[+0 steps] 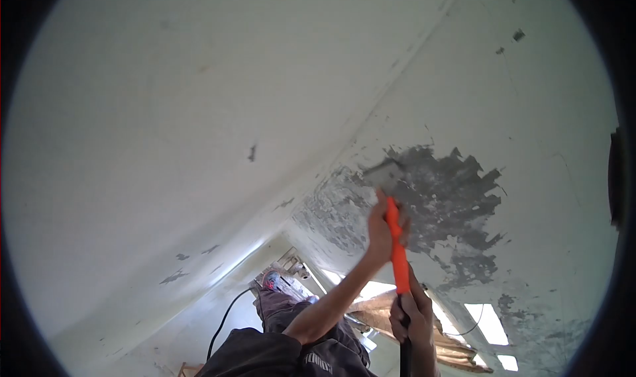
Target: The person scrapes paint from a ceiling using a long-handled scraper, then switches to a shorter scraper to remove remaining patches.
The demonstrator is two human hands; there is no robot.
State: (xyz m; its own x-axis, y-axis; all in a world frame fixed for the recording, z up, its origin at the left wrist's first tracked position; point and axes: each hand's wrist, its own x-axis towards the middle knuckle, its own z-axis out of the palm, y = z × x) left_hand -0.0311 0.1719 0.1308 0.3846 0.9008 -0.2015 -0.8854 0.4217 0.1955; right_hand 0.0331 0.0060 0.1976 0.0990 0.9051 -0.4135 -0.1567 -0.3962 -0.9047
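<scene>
A long scraper with an orange and black handle (399, 264) reaches up from the bottom of the view. Its wide grey blade (384, 173) lies against the wall (550, 125), at the upper left part of a rough grey patch (457, 185) where the white coating is gone. My left hand (382, 228) is closed round the upper orange part, just below the blade. Lower down, my right hand (414, 314) wraps round the black part of the handle.
A white surface (165, 112) meets the scraped wall along a slanting corner line. Below are my legs, a black cable (222, 317), brownish rolled or folded material (384, 311) and bright openings (487, 323). A dark object (615, 178) stands at the right edge.
</scene>
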